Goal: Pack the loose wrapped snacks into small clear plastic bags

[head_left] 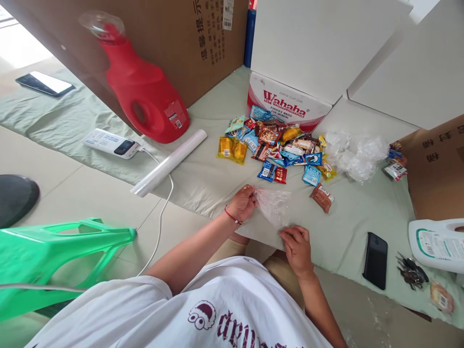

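A thin clear plastic bag (273, 205) is stretched between my two hands above the front edge of the cloth. My left hand (243, 204), with a red string at its wrist, pinches the bag's upper left corner. At the lower right, the fingers of my right hand (297, 245) pinch another edge of it. The bag looks flat, with nothing visible inside. Just beyond it lies a heap of small wrapped snacks (270, 135) in several colours. A brown snack packet (322, 197) lies apart from the heap, to the right of the bag.
Crumpled clear bags (362, 154) lie right of the heap, before a Wahaha carton (282, 104). Leftward are a plastic roll (170, 162), red jug (145, 92), power bank (110, 143) and green stool (65, 261). Rightward lie a phone (376, 261), keys (412, 271) and a white bottle (438, 244).
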A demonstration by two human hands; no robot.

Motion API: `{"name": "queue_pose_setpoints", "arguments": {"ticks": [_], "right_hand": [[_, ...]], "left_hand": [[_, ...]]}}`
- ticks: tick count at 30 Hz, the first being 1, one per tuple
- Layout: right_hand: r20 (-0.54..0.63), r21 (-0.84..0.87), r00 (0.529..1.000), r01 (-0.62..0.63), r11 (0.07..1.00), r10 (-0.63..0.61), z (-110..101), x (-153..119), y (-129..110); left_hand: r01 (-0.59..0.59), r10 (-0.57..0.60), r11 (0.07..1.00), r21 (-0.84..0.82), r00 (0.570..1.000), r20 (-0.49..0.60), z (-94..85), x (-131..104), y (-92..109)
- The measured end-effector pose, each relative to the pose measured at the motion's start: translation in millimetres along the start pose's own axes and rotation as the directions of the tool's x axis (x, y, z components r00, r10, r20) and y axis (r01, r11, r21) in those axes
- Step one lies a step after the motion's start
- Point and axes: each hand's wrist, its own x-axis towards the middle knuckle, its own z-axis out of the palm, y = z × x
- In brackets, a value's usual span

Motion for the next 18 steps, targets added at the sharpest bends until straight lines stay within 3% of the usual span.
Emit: {"name": "queue_pose_setpoints", "arguments": {"ticks": [3,6,9,11,14,16,18], "right_hand": [[-0.082,0.084,0.99,-0.107,0.991,0.114,-9,-1,-2],[-0.256,0.164,0.931,-0.224,0.961,0.261,-19,17,-9],[-0.23,0.251,0.898,-0.317,0.915,0.374,-19,46,-16],[-0.218,0.261,0.884,-0.356,0.897,0.414,-14,65,-21],[-0.362,0.191,0.85,-0.334,0.923,0.382,-10,85,-30],[-0.357,0.172,0.871,-0.294,0.94,0.338,-9,92,-37],[-0.195,0.22,0.927,-0.277,0.935,0.32,-7,94,-42]], "left_hand": [[-0.011,0.012,1.0,-0.023,0.999,0.046,1.8,-4,-1],[-0.046,0.047,0.999,-0.011,0.993,0.107,5.9,-12,-4],[-0.067,0.064,0.998,0.012,0.983,0.173,11.2,-20,-6],[-0.075,0.066,0.997,0.032,0.973,0.22,14.5,-26,-8],[-0.115,0.092,0.991,0.072,0.958,0.271,18.1,-35,-9],[-0.156,0.124,0.984,0.092,0.951,0.282,20.2,-40,-10],[-0.196,0.159,0.975,0.105,0.945,0.286,22.4,-44,-11]]}}
